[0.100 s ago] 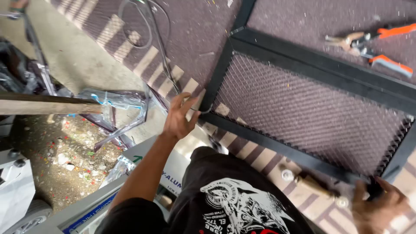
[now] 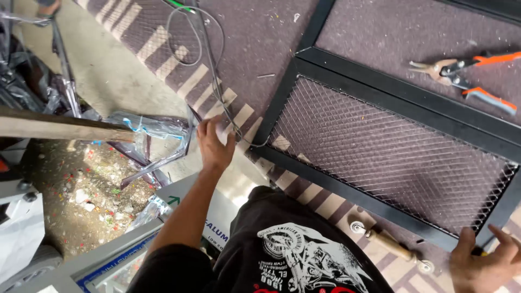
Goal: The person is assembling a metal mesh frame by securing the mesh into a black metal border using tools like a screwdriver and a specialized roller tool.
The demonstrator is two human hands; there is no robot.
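Observation:
A black metal frame (image 2: 282, 97) with wire mesh (image 2: 380, 146) lies on a dark striped mat. My left hand (image 2: 214, 144) is just off the frame's near-left corner, fingers pinched on a thin grey cord (image 2: 220, 81) that loops away over the mat. My right hand (image 2: 485, 260) rests at the frame's near-right corner with fingers spread, and a small yellow bit shows under it. A wooden-handled roller tool (image 2: 388, 244) lies on the mat between my hands, beside the frame's near bar.
Orange-handled snips (image 2: 467, 73) lie on the mat beyond the mesh panel. At the left, a wooden plank (image 2: 59, 127) juts in over crumpled clear plastic wrap (image 2: 152, 127) and littered concrete. Grey metal profiles (image 2: 108, 255) lie by my left arm.
My left hand has shifted slightly left, away from the frame's corner, with the cord. My right hand's fingers are spread wider at the other corner.

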